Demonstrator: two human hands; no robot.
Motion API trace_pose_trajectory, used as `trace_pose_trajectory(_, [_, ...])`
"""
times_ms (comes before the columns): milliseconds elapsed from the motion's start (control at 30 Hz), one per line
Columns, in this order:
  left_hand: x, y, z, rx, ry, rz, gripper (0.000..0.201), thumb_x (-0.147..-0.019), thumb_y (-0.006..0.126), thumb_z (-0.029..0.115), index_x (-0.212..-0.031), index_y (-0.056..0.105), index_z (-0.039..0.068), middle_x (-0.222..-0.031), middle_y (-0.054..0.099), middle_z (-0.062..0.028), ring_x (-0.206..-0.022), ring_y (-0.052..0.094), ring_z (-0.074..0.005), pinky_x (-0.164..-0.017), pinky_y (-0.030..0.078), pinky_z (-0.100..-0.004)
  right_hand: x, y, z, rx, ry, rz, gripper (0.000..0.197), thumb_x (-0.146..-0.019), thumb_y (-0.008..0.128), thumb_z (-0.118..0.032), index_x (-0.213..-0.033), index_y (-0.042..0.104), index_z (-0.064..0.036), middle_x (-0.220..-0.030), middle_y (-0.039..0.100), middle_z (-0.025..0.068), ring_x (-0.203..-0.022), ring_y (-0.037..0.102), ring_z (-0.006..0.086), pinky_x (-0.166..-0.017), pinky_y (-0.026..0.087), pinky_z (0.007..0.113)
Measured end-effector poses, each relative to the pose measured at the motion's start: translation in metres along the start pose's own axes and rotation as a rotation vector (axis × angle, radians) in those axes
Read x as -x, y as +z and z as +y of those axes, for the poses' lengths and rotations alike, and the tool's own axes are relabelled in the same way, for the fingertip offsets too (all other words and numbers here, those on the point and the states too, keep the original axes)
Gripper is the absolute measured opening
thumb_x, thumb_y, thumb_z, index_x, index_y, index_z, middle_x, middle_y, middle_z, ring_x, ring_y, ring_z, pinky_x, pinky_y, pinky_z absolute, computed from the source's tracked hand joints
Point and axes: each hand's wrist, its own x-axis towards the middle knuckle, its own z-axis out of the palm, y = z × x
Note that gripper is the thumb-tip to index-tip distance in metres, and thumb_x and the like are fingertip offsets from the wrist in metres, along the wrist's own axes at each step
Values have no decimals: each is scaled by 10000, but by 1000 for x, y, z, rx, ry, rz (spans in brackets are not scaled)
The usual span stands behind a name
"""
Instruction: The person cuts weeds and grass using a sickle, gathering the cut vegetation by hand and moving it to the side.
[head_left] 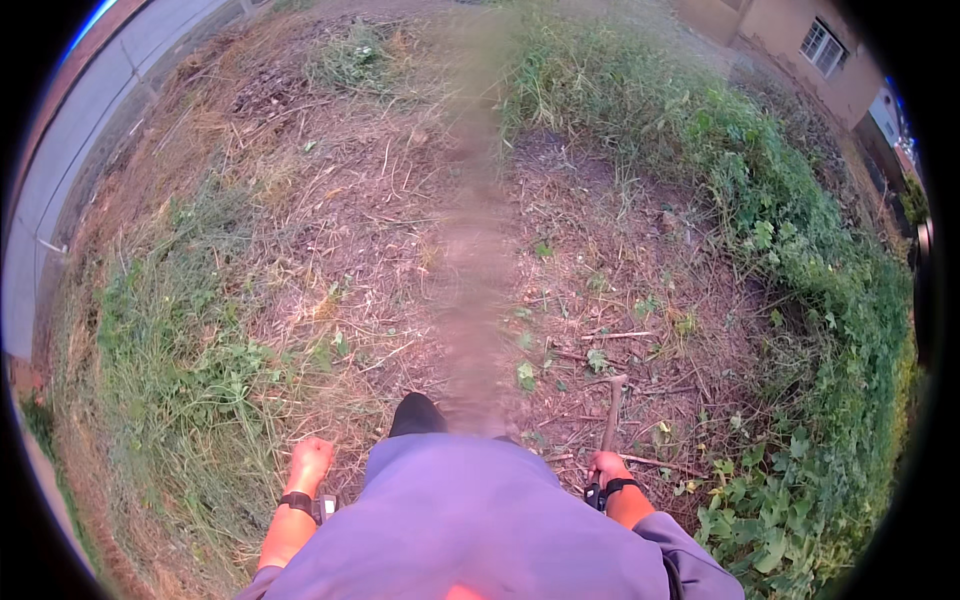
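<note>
Gripping the thin wooden-handled digging tool (612, 408) firmly in the closed right hand (606, 467), keeping the fisted, empty left hand (310, 462) clear, aiming at weeds.

Purple short-sleeved shirt (470, 520), black wristbands (297, 500) on both wrists, one dark shoe (415, 413).

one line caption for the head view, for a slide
Looking down at a weedy dirt patch: right hand grips a wooden-handled tool, left hand closed and empty at the person's side.
</note>
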Motion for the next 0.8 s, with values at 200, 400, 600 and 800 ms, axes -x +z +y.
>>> trace_pose_trajectory(200, [-75,7,62,-195,130,-108,297,-868,691,266,-722,676,9,-658,675,-71,-616,624,-168,-634,506,-342,20,36,-5,-71,35,16,165,-918,496,-40,-758,512,-76,-567,450,7,-437,418,128,-385,366,310])
trace_pose_trajectory(400, [-190,20,143,-196,189,-293,191,-901,590,77,-1047,633,-38,-946,707,-149,-792,714,-194,-708,560,-325,-5,80,6,-226,66,89,110,-871,547,-28,-767,584,-36,-553,483,45,-440,453,160,-395,403,322])
trace_pose_trajectory(600, [-285,-19,184,-93,196,-300,129,-934,548,44,-987,635,-34,-884,701,-129,-735,693,-197,-667,573,-322,29,161,-47,-294,-4,147,113,-896,532,-33,-796,578,-7,-567,489,59,-440,458,166,-400,419,331])
trace_pose_trajectory(800, [-351,-27,218,-8,223,-356,192,-972,555,134,-917,609,-42,-789,669,-124,-643,667,-194,-600,545,-303,44,201,-78,-341,-69,199,59,-867,580,-38,-833,532,-33,-558,462,48,-425,446,159,-372,393,335])
